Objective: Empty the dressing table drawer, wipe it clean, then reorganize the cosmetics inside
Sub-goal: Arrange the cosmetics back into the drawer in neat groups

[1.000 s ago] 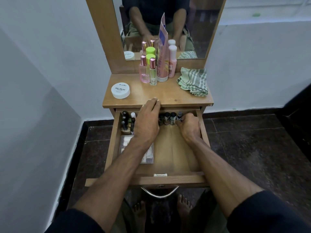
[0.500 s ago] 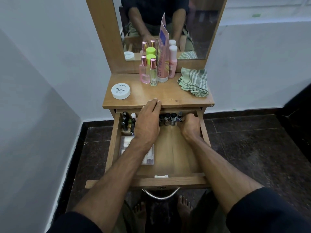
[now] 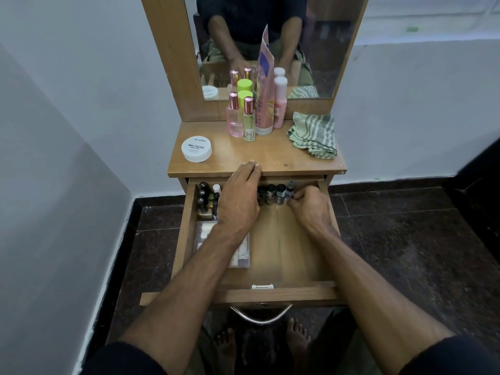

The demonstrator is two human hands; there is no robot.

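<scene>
My right hand pinches the rightmost upright nail polish bottle at the drawer's far edge; my left hand rests straight-fingered, just left.

On the tabletop by the mirror stand two perfume bottles, one green-capped bottle, one tall pink tube and one pink bottle. One white jar and one striped cloth lie in front of the mirror. In the drawer below the mirror, four small bottles show in a row; the dark ones at its left are too crowded to count. One clear case lies there. Two hands.
</scene>
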